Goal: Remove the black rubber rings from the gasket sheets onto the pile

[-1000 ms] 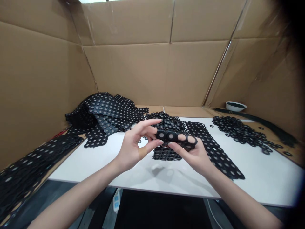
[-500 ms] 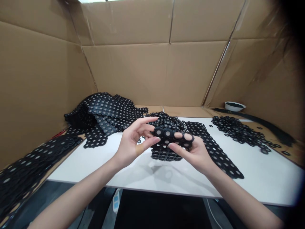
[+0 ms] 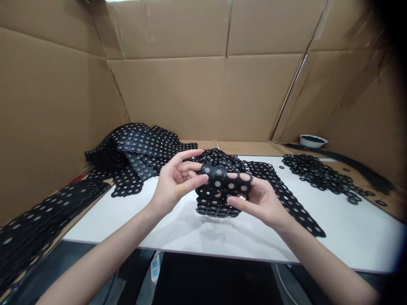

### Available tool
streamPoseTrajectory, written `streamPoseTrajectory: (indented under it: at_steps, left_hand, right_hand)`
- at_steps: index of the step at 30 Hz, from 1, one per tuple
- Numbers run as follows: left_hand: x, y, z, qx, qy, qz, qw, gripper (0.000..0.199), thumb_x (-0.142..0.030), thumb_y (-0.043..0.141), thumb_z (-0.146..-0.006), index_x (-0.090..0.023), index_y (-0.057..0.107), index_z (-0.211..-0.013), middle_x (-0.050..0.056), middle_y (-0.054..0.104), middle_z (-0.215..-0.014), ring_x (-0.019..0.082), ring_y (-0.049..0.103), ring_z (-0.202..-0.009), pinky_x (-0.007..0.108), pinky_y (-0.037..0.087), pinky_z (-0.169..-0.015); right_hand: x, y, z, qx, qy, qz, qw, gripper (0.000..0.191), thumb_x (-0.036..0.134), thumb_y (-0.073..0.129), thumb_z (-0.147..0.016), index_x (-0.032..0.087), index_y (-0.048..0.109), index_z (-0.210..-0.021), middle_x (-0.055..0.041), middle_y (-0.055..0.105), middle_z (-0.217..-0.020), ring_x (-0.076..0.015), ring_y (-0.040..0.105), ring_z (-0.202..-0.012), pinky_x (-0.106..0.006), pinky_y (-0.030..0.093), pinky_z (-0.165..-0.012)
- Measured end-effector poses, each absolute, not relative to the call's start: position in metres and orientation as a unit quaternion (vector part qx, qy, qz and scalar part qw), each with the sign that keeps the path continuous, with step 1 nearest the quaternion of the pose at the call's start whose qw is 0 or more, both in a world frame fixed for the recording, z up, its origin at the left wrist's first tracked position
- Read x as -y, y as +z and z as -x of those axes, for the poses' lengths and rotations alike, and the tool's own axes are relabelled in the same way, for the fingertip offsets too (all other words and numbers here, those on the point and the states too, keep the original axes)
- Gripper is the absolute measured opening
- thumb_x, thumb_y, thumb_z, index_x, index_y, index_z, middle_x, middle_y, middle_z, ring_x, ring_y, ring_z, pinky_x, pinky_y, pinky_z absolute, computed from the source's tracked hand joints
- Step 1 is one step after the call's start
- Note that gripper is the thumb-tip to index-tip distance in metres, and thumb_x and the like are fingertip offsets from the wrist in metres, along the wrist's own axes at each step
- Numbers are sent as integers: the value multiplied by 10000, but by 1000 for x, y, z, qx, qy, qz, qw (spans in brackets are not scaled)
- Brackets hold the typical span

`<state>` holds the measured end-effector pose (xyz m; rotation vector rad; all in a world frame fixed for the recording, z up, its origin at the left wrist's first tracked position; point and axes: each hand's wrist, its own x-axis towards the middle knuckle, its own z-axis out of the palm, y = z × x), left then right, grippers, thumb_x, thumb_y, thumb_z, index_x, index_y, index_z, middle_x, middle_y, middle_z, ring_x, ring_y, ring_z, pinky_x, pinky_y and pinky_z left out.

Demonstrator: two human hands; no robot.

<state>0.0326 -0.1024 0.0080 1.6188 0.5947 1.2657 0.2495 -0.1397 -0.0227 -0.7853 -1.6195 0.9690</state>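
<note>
The held mesh point(image 3: 217, 184) is hemmed in on its left by the left hand point(image 3: 171, 182) and on its right by the right hand point(image 3: 262, 201). A hand could be passed over the white tabletop point(image 3: 181, 235) in front of it. Behind it, the way is obstructed by a dark heap point(image 3: 222, 157); farther right, low passage is hindered by a flat mesh strip point(image 3: 295, 210).

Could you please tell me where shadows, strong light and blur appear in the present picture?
Head view: soft shadows lie on the white table below the held ring mesh; head view, top edge: a strip of bright light; head view, right side: an out-of-focus dark shape hides the upper corner.
</note>
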Motion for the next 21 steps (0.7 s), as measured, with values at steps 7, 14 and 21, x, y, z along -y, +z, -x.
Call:
streamPoseTrajectory:
  at_steps: [7,14,21]
  left_hand:
    - [102,8,-33,-253,517,-649,498,574,-233,761,-723,-206,515,-1242,75,652,-945,109,620,-757,167,511,-645]
    - [101,9,-35,-260,519,-634,512,581,-238,776,-702,-197,527,-1226,82,655,-961,122,630,-759,184,520,-648]
    - [100,9,-34,-283,530,-599,529,535,-232,787,-684,-185,571,-1171,46,625,-866,79,580,-704,139,470,-586]
  right_hand:
    - [141,-20,-249,663,424,342,514,430,277,746,-756,226,621,-1165,-48,688,-943,-177,670,-811,-289,559,-706]
    - [139,-23,-248,653,425,345,523,409,298,739,-765,224,641,-1156,-59,687,-1014,-177,656,-850,-307,565,-736]
    - [140,-18,-245,639,446,350,521,242,310,738,-765,172,688,-957,-66,700,-924,-187,651,-849,-307,543,-750]
